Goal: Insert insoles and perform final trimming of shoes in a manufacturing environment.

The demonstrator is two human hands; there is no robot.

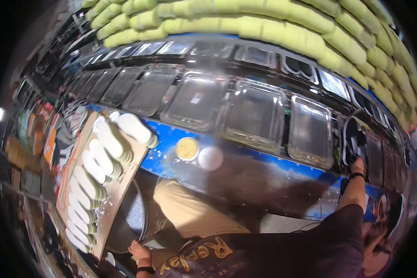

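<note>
My right arm stretches out to the right over the blue bench. At its end, my right hand is closed at the near end of a black sole-shaped piece with pale patches; part of the fingers is hidden. Low on the left, my left hand hangs beside my leg, fingers loosely apart, with nothing visible in it. Closest to it are a dark round bin-like container and a wooden board bearing stacks of white soles.
Clear plastic-looking trays line the blue bench. A shallow tub of yellowish stuff and a round white lid-like thing sit near its front edge. Behind rise stacked yellow-green rolls. Another person is at the lower right.
</note>
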